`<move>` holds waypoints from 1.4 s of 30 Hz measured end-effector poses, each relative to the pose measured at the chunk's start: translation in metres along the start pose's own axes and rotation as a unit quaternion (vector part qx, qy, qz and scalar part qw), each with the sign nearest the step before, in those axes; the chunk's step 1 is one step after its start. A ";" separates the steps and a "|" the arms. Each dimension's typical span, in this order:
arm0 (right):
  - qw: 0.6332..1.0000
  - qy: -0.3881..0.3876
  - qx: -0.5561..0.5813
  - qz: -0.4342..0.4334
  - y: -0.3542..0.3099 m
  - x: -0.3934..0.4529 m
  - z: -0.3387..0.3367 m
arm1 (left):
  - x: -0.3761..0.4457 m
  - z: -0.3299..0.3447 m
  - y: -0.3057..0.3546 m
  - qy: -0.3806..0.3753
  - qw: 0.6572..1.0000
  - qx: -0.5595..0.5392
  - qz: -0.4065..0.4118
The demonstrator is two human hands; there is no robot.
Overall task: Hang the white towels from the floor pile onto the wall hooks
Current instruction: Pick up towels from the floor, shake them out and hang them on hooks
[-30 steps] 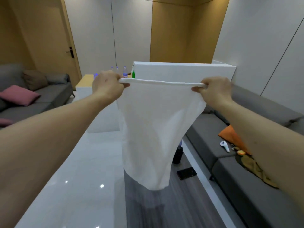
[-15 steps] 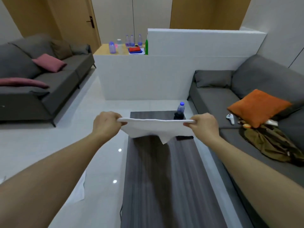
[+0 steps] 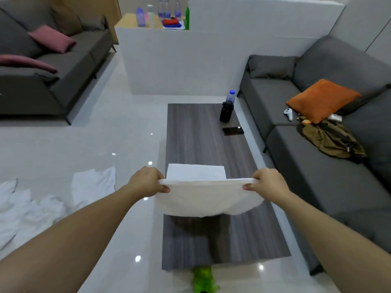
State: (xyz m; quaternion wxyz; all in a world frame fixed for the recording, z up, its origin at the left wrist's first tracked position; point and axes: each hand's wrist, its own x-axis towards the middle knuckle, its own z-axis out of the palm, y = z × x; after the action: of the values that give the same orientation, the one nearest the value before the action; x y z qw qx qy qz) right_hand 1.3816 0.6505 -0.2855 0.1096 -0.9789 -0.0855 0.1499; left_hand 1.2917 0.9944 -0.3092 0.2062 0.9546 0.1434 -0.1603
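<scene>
**Item: white towel, held over coffee table**

A white towel (image 3: 208,197) is held stretched between both hands above the near half of a dark wood coffee table (image 3: 203,136). The left hand (image 3: 146,182) is closed on the edge at 9 o'clock of the cloth, the right hand (image 3: 267,183) on the edge at 3 o'clock; in each the fabric is pinched between thumb and curled fingers. The far part of the cloth appears to be laid on the tabletop while the near part sags.

The floor pile (image 3: 42,204) of white towels is spread at 8 o'clock on the pale tiles. No wall hooks are seen.

Also listed: a dark bottle (image 3: 226,112) and a phone (image 3: 232,131) at 1 o'clock on the table; a grey sofa (image 3: 330,170) with an orange cushion (image 3: 321,100) at 2 o'clock.

Risks, as judged: the towel may be left on the table rather than hung; a loosened pinch would let one edge drop; a wide swing could knock the bottle.
</scene>
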 end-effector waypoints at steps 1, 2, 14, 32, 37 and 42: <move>1.000 -0.006 -0.001 0.002 0.001 -0.007 0.007 | -0.007 0.006 -0.006 -0.008 1.000 -0.006 -0.002; 1.000 -0.010 -0.005 0.002 0.001 -0.012 0.014 | -0.012 0.013 -0.012 -0.013 1.000 -0.013 -0.003; 0.993 -0.110 0.003 0.051 0.024 0.034 0.106 | 0.037 0.081 -0.040 -0.068 0.996 -0.024 -0.058; 0.946 -0.320 -0.001 -0.050 0.032 0.078 0.351 | 0.127 0.281 -0.063 -0.217 0.973 -0.006 -0.076; 0.931 -0.338 -0.064 -0.118 0.023 0.004 0.410 | 0.070 0.341 -0.092 -0.288 0.955 0.070 -0.008; 0.962 -0.209 -0.141 -0.104 0.029 -0.028 0.452 | 0.035 0.382 -0.118 -0.232 0.945 0.193 0.125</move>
State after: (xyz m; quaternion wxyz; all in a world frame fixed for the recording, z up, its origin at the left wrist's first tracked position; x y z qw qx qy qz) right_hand 1.2183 0.7025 -0.7058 -0.0350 -0.9171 -0.2284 0.3249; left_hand 1.1894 0.9367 -0.6933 0.0640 0.9228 -0.0627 -0.3746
